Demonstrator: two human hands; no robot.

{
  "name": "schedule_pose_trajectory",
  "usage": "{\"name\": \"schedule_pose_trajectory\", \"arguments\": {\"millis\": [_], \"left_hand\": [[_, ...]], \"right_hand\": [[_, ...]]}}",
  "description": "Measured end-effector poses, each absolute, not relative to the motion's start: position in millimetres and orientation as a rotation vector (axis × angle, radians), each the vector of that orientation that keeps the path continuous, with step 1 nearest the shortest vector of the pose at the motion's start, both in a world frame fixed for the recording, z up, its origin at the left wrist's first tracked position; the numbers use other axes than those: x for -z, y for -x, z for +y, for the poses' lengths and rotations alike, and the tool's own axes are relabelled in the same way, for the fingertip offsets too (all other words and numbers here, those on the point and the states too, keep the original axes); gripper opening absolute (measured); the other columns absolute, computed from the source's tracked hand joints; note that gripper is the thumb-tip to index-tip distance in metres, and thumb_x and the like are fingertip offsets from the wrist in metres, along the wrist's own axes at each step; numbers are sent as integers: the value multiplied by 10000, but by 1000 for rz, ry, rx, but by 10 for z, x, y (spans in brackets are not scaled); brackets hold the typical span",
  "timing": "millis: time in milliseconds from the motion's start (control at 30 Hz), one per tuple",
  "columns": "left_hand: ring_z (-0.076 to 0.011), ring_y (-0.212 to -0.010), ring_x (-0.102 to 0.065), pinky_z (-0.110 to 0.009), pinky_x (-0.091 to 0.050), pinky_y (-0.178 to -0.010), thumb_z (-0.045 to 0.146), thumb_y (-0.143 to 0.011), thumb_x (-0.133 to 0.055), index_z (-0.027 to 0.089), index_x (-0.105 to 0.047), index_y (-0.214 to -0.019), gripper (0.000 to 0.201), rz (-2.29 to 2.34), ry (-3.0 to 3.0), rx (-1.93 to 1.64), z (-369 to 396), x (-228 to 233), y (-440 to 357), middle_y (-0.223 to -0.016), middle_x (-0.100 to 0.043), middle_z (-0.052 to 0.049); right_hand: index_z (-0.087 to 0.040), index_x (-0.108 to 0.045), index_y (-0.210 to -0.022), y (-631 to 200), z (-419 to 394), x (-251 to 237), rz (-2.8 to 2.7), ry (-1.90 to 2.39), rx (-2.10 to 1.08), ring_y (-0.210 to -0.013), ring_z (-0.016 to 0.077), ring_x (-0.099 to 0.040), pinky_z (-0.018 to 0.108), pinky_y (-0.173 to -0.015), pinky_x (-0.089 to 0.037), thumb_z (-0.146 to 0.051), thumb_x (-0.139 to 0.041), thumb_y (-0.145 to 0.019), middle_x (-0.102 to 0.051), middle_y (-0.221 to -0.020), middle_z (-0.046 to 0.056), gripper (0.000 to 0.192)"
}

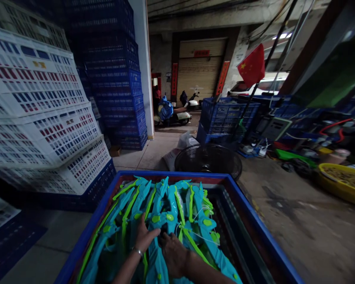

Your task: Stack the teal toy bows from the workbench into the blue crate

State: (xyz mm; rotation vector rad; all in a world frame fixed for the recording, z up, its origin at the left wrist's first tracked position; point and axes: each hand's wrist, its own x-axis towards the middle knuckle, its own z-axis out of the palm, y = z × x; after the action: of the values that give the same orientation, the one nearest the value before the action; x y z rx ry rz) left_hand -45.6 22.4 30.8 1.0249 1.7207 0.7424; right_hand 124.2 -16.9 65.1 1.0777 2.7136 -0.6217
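Observation:
Turquoise plastic pieces with lime-green strips point(160, 197) lie in rows inside a blue-rimmed crate point(263, 228) in front of me. They look like parts of toys, but their exact kind is unclear. My left hand point(144, 238), with a metal bracelet at the wrist, rests on the middle pieces, thumb and index finger spread apart. Just right of it, my right hand point(174, 252) has its fingers curled down against a turquoise piece; its fingertips are partly hidden. Thin white strings point(202, 236) trail over the pieces on the right.
White crates point(73, 134) and blue crates point(115, 75) are stacked at left. A black round fan point(208, 159) lies beyond my crate. Further off are blue crates point(225, 114), a red flag point(252, 65) and scooters point(182, 117). A yellow basin point(337, 191) sits at right.

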Motion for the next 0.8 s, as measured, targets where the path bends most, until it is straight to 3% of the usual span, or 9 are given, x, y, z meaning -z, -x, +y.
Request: {"name": "schedule_pose_trajectory", "arguments": {"millis": [100, 233, 367, 467, 567, 700, 800], "left_hand": [[-333, -1431, -451, -370, -389, -1160, 266, -595, -775, 10, -290, -1521, 1076, 1750, -1113, -633, 259, -329, 462, -1519, -480, -266], [-293, -1434, -454, -305, -398, -1141, 295, -645, -750, 53, -319, -1507, 994, 1799, -1205, -524, 264, -349, 446, -1535, -477, -230], [-299, -1445, -438, -316, -386, -1152, 332, -701, -733, 40, -235, -1534, 1014, 1865, -1245, -441, 244, -336, 406, -1555, -433, -253], [-347, -1477, -375, -388, -367, -1174, 386, -744, -713, 37, -191, -1553, 1024, 1919, -1265, -397, 230, -327, 355, -1576, -371, -284], [-396, -1500, -309, -446, -363, -1176, 437, -758, -705, 32, -178, -1561, 1042, 1959, -1283, -361, 229, -325, 254, -1598, -306, -307], [-395, -1490, -329, -435, -380, -1167, 477, -779, -685, -22, -193, -1548, 1040, 1950, -1302, -314, 265, -315, 57, -1574, -355, -315], [-365, -1475, -370, -388, -374, -1172, 455, -778, -693, -37, -232, -1529, 1010, 1935, -1324, -288, 321, -325, -33, -1547, -416, -298]], "right_hand": [[-38, -622, -1293, -1248, -187, -691, 2685, -1082, 615, -1306, 433, -503, 637, -1082, -423, -288, -666, -758, -595, -1351, 264, 592], [-79, -669, -1179, -1294, -251, -846, 2694, -1134, 647, -1209, 400, -562, 605, -1018, -483, -314, -689, -742, -656, -1239, 221, 497], [-205, -554, -1387, -1688, -284, -1012, 2635, -1559, 609, -1428, 328, -376, 529, -1164, -350, -313, -556, -896, -553, -1435, 131, 503], [-96, -356, -1529, -2271, -275, -1017, 2271, -2193, 454, -1495, 408, -225, 658, -1170, -233, -267, -402, -982, -343, -1573, 245, 575], [49, -290, -1516, -2789, -293, -882, 1917, -2511, 442, -1429, 474, -333, 641, -1091, -362, -342, -438, -986, -328, -1528, 361, 675], [16, -310, -1521, -2988, -358, -661, 1911, -2481, 637, -1262, 344, -578, 405, -1013, -494, -312, -589, -923, -555, -1382, 288, 737], [10, -297, -1530, -2931, -379, -588, 1979, -2441, 714, -1124, 319, -659, 376, -946, -516, -286, -595, -924, -654, -1239, 250, 737]]}}
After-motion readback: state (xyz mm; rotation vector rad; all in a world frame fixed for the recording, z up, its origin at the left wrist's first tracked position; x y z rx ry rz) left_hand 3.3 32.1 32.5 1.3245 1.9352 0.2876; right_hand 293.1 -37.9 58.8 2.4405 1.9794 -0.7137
